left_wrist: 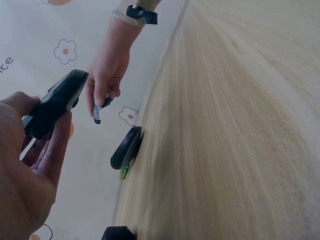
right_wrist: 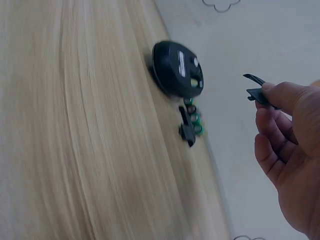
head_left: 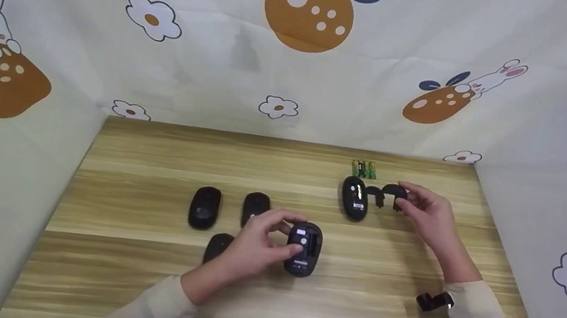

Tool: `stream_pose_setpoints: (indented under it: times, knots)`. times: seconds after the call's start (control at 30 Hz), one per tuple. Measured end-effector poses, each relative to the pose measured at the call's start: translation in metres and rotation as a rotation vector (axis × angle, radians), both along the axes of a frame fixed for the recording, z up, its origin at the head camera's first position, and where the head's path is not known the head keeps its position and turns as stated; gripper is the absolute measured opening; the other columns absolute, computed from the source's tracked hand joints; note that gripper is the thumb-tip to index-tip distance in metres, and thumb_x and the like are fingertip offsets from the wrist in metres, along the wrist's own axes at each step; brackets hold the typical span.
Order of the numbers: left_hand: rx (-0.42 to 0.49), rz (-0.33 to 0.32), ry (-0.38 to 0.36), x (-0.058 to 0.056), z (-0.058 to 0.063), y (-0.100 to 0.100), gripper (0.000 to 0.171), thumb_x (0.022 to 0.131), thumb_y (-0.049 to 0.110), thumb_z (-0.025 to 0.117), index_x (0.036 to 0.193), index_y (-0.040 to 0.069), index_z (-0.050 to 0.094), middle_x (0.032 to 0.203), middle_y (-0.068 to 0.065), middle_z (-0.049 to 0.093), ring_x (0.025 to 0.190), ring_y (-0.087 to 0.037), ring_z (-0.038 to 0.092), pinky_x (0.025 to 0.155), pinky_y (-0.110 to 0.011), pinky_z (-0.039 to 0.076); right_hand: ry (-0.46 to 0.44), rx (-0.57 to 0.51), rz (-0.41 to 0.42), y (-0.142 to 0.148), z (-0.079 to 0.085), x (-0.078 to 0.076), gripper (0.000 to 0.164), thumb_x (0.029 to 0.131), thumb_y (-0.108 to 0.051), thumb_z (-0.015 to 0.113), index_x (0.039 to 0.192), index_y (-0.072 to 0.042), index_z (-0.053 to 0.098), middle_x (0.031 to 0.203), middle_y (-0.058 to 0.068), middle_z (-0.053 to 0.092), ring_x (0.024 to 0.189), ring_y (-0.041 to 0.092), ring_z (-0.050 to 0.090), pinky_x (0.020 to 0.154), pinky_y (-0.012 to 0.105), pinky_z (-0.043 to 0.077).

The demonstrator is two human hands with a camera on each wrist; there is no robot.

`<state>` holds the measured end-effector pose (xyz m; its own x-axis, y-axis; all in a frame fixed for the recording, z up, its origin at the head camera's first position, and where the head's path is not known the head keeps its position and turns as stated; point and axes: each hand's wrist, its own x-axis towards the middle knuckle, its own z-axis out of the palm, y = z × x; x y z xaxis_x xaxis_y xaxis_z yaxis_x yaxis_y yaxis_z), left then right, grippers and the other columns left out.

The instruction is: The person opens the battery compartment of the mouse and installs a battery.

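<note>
My left hand [head_left: 260,243] holds a black computer mouse [head_left: 306,259] by its side, underside facing up, its battery slot uncovered and dark inside. In the left wrist view, that mouse [left_wrist: 57,102] is raised above the tabletop between thumb and fingers. My right hand [head_left: 430,219] pinches a black battery cover [head_left: 394,190] between thumb and fingertips; the right wrist view shows this cover [right_wrist: 259,96] with a curved prong. Just left of it, a second battery cover [head_left: 374,190] lies on the table beside an overturned mouse [head_left: 353,204], with a battery visible in its slot.
Several green batteries [head_left: 364,169] lie together behind the overturned mouse. On the left are three more black mice: one at the far left [head_left: 204,207], one [head_left: 255,206] partly behind my left hand, one [head_left: 217,245] partly under my forearm. Patterned cloth walls [head_left: 204,84] enclose the wooden table [head_left: 129,271].
</note>
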<state>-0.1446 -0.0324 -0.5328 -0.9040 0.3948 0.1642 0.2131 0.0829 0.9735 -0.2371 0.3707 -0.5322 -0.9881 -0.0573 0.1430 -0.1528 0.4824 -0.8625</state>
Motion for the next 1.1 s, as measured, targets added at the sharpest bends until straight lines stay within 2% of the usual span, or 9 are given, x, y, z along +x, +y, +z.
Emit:
stream_pose_setpoints:
  times: [0.23, 0.4, 0.63, 0.93, 1.1]
  knots:
    - [0.002, 0.000, -0.001, 0.001, -0.001, 0.000, 0.047, 0.093, 0.009, 0.089, 0.137, 0.013, 0.074, 0.133, -0.006, 0.070, 0.109, -0.022, 0.072, 0.073, -0.037, 0.069, -0.017, 0.072, -0.020, 0.021, -0.017, -0.016, 0.041, 0.101, -0.004, 0.081, 0.140, 0.004, 0.072, 0.101, 0.020, 0.074, 0.079, 0.008, 0.064, 0.065, 0.014, 0.053]
    - [0.010, -0.001, -0.008, 0.001, -0.002, 0.000, 0.046, 0.093, 0.009, 0.089, 0.137, 0.013, 0.074, 0.131, -0.007, 0.069, 0.108, -0.022, 0.072, 0.070, -0.036, 0.069, -0.046, 0.071, -0.036, 0.030, -0.028, -0.023, 0.040, 0.101, -0.003, 0.080, 0.140, 0.003, 0.072, 0.103, 0.022, 0.073, 0.082, 0.006, 0.063, 0.067, 0.013, 0.053]
    - [0.013, 0.000, -0.017, 0.001, -0.002, -0.001, 0.047, 0.093, 0.008, 0.089, 0.137, 0.014, 0.074, 0.131, -0.006, 0.069, 0.109, -0.022, 0.072, 0.072, -0.036, 0.069, -0.063, 0.110, 0.004, 0.036, -0.040, -0.034, 0.040, 0.100, -0.002, 0.080, 0.138, 0.005, 0.072, 0.098, 0.022, 0.074, 0.078, 0.009, 0.063, 0.064, 0.015, 0.052]
    - [0.012, -0.002, -0.026, 0.001, 0.000, -0.001, 0.047, 0.092, 0.007, 0.089, 0.137, 0.014, 0.074, 0.132, -0.007, 0.068, 0.110, -0.025, 0.072, 0.073, -0.036, 0.069, -0.054, 0.299, 0.021, 0.037, -0.045, -0.039, 0.041, 0.103, -0.009, 0.079, 0.140, 0.007, 0.070, 0.103, 0.019, 0.076, 0.088, 0.017, 0.066, 0.075, 0.015, 0.051]
    - [0.001, 0.002, -0.019, 0.001, 0.000, -0.001, 0.048, 0.092, 0.008, 0.090, 0.137, 0.015, 0.074, 0.132, -0.006, 0.069, 0.110, -0.024, 0.072, 0.071, -0.036, 0.069, -0.045, 0.361, 0.031, 0.036, -0.043, -0.042, 0.039, 0.104, -0.012, 0.079, 0.139, 0.005, 0.071, 0.103, 0.017, 0.074, 0.090, 0.021, 0.064, 0.079, 0.026, 0.051]
